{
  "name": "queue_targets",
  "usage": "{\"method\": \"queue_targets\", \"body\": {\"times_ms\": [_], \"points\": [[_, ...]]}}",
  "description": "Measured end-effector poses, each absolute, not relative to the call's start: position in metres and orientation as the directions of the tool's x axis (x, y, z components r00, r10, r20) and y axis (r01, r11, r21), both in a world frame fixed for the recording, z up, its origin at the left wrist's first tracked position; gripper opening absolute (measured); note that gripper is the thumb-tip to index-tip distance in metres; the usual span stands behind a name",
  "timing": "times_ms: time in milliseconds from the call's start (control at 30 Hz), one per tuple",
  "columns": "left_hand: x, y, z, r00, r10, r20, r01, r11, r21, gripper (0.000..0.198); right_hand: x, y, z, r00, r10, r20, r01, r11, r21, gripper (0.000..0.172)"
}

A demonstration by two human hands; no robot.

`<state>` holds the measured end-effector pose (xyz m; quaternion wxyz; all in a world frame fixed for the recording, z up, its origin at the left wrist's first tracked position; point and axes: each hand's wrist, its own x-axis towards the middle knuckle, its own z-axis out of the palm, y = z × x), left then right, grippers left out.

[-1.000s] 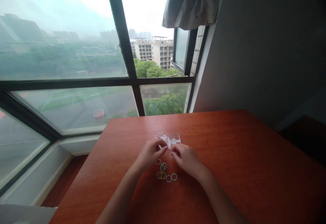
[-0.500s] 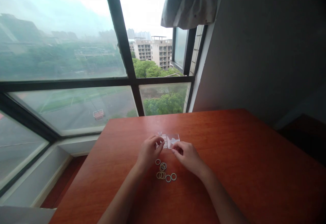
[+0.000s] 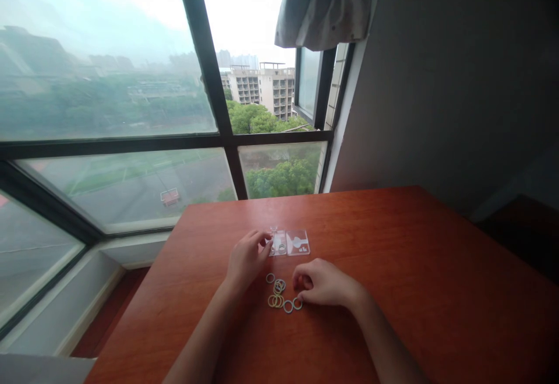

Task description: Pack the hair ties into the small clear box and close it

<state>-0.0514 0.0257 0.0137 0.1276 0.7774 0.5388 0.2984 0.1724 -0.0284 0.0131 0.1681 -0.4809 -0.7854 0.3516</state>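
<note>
A small clear plastic box (image 3: 279, 250) lies open on the table, and its lid (image 3: 298, 243) is folded out flat to the right. A few rings (image 3: 282, 247) show inside it. My left hand (image 3: 248, 257) has its thumb and fingertips curled around the box's left edge, covering part of it. Nearer to me lies a loose cluster of thin pale and yellowish rings (image 3: 276, 301). My right hand (image 3: 325, 282) hovers low at their right side, thumb and forefinger apart. Its thumb tip is at the rightmost ring (image 3: 297, 303), partly hiding it.
The reddish-brown wooden table (image 3: 393, 256) runs up to a dark-framed window (image 3: 227, 139) at the back and left. A grey curtain (image 3: 325, 5) hangs at the upper right, beside a dark wall (image 3: 437, 81).
My right hand has moved from the lid back towards me, down to the rings. My left hand has shifted slightly left, uncovering more of the box and the rings inside.
</note>
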Motion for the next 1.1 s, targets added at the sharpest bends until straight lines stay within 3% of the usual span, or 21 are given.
{"method": "queue_targets", "body": {"times_ms": [300,600,800,1100], "points": [[-0.051,0.026,0.014,0.250,0.901,0.355,0.731,-0.416,0.540,0.017,0.164,-0.024,0.013,-0.441,0.897,-0.018,0.687,0.324,-0.651,0.009],[-0.049,0.026,0.015,0.273,0.901,0.338,0.729,-0.422,0.539,0.017,0.155,-0.024,0.012,-0.449,0.891,0.064,0.708,0.398,-0.583,0.028],[-0.048,0.025,0.015,0.290,0.894,0.342,0.725,-0.439,0.531,0.015,0.154,-0.020,0.008,-0.369,0.923,0.107,0.797,0.373,-0.474,0.020],[-0.047,0.025,0.015,0.296,0.895,0.334,0.721,-0.439,0.537,0.015,0.154,-0.019,0.009,-0.311,0.949,0.056,0.882,0.310,-0.354,0.011]]}}
